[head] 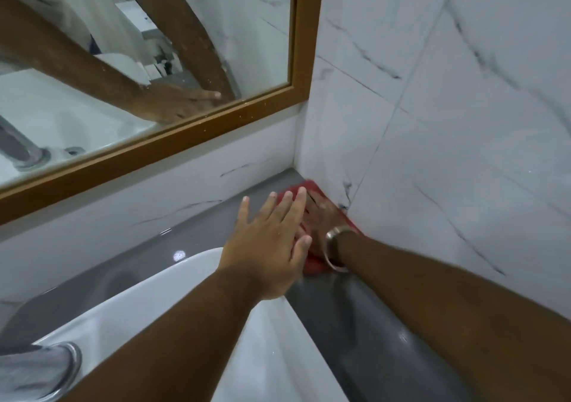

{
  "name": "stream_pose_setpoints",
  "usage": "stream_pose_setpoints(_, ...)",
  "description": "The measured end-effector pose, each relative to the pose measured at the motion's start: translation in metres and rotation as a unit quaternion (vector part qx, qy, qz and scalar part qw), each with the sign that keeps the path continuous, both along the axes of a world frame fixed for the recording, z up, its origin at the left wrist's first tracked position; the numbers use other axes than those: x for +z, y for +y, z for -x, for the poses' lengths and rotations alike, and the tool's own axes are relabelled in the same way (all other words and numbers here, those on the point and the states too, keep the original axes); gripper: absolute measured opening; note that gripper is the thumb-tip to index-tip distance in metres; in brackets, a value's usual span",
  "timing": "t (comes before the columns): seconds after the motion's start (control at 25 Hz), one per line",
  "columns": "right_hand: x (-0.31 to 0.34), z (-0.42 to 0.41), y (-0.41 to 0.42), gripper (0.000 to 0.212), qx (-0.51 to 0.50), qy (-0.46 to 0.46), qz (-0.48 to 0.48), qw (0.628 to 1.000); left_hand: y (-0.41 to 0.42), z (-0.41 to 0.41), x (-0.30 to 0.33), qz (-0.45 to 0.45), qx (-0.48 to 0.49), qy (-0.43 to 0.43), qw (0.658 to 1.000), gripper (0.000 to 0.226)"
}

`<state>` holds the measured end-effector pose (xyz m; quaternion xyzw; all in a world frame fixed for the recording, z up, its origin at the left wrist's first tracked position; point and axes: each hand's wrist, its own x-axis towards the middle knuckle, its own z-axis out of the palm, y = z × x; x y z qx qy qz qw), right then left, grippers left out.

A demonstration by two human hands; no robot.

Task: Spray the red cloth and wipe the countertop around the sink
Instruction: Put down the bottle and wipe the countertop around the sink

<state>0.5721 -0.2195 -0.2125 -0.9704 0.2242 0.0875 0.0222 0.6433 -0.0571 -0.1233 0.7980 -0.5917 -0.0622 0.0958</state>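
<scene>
Red cloth (pixel 315 264) is lying flat in the far right corner of the grey countertop (pixel 197 241), where the marble-look wall tiles (pixel 463 123) meet — and we are pressing it there with our right hand (pixel 321 216), palm down and fingers spread on the fabric rather than gripping it. A metal bangle (pixel 335 248) is sitting at that wrist. Our left hand (pixel 272 241) is hovering above the counter beside the white sink (pixel 197 281), fingers wide and holding nothing, partly overlapping the right hand from this view. No spray bottle is showing, so we are judging the spraying step to be done and the wiping to be under way. The counter is gleaming in places, though whether that is wetness or plain gloss we cannot tell. We are reckoning the back strip beneath the wood-framed mirror (pixel 216 120) and the side by the chrome tap (pixel 52 367) may be waiting for the cloth — the picture is not showing which parts are already wiped.
</scene>
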Motion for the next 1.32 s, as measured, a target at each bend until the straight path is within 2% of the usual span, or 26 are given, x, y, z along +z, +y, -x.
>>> stream_pose_setpoints(0.08, 0.008, -0.042, -0.015, 0.066, -0.045, 0.020, -0.032, 0.998, -0.002, 0.001, -0.003, 0.006, 0.010, -0.010, 1.000, 0.068)
stream_pose_setpoints(0.12, 0.003, -0.026, -0.008, 0.066, -0.046, 0.044, -0.008, 0.998, -0.001, 0.000, -0.002, 0.003, 0.009, -0.012, 1.000, 0.068)
stream_pose_setpoints(0.2, -0.013, 0.088, 0.030, 0.065, -0.020, 0.077, 0.042, 0.996, 0.001, -0.002, 0.003, -0.009, -0.008, 0.000, 1.000, 0.071)
stream_pose_setpoints(0.32, -0.012, 0.316, 0.106, 0.079, -0.018, 0.041, 0.076, 0.996, 0.002, -0.006, 0.009, -0.024, -0.032, 0.015, 0.999, 0.077)
stream_pose_setpoints(0.4, 0.000, 0.369, 0.126, 0.089, -0.033, 0.066, 0.068, 0.995, 0.003, -0.003, 0.012, -0.032, -0.039, 0.014, 0.999, 0.078)
stream_pose_setpoints(0.48, 0.002, 0.314, 0.107, 0.082, -0.014, 0.044, 0.039, 0.998, 0.003, -0.002, 0.012, -0.041, -0.040, 0.006, 0.998, 0.076)
stream_pose_setpoints(0.6, -0.001, 0.167, 0.049, 0.072, 0.010, 0.001, 0.000, 1.000, 0.001, -0.003, 0.009, -0.055, -0.024, -0.008, 0.998, 0.076)
stream_pose_setpoints(0.72, -0.003, 0.039, 0.005, 0.070, -0.041, 0.000, -0.012, 0.999, 0.001, -0.003, 0.006, -0.059, -0.008, -0.023, 0.998, 0.077)
stream_pose_setpoints(0.8, 0.000, 0.012, 0.003, 0.068, -0.061, -0.003, -0.008, 0.998, 0.000, -0.003, 0.005, -0.067, 0.001, -0.035, 0.997, 0.076)
stream_pose_setpoints(0.84, -0.003, 0.030, 0.012, 0.067, -0.074, -0.010, -0.013, 0.997, -0.001, -0.004, 0.006, -0.080, -0.001, -0.033, 0.996, 0.075)
stream_pose_setpoints(0.92, -0.014, 0.131, 0.052, 0.068, -0.072, -0.023, -0.007, 0.997, -0.003, -0.005, 0.010, -0.094, -0.006, -0.020, 0.995, 0.072)
stream_pose_setpoints(1.0, -0.013, 0.268, 0.100, 0.072, -0.021, -0.024, 0.017, 0.999, -0.003, -0.004, 0.012, -0.085, -0.008, -0.028, 0.996, 0.067)
stream_pose_setpoints(1.08, -0.002, 0.363, 0.112, 0.076, 0.048, 0.017, 0.038, 0.998, 0.001, 0.000, 0.014, -0.072, -0.002, -0.052, 0.996, 0.066)
stream_pose_setpoints(1.12, 0.001, 0.379, 0.112, 0.076, 0.045, 0.016, 0.052, 0.997, 0.004, 0.007, 0.015, -0.064, 0.001, -0.075, 0.995, 0.066)
stream_pose_setpoints(1.16, 0.004, 0.373, 0.115, 0.074, 0.002, 0.012, 0.048, 0.999, 0.008, 0.016, 0.016, -0.058, 0.002, -0.101, 0.993, 0.066)
stream_pose_setpoints(1.24, 0.001, 0.345, 0.147, 0.071, -0.089, -0.005, -0.024, 0.996, 0.019, 0.044, 0.018, -0.052, -0.003, -0.130, 0.990, 0.066)
stream_pose_setpoints(1.28, -0.002, 0.337, 0.170, 0.072, -0.090, -0.008, -0.062, 0.994, 0.024, 0.060, 0.020, -0.054, -0.008, -0.133, 0.990, 0.066)
stream_pose_setpoints(1.32, -0.004, 0.337, 0.188, 0.073, -0.030, -0.011, -0.067, 0.997, 0.028, 0.073, 0.021, -0.058, -0.014, -0.133, 0.989, 0.067)
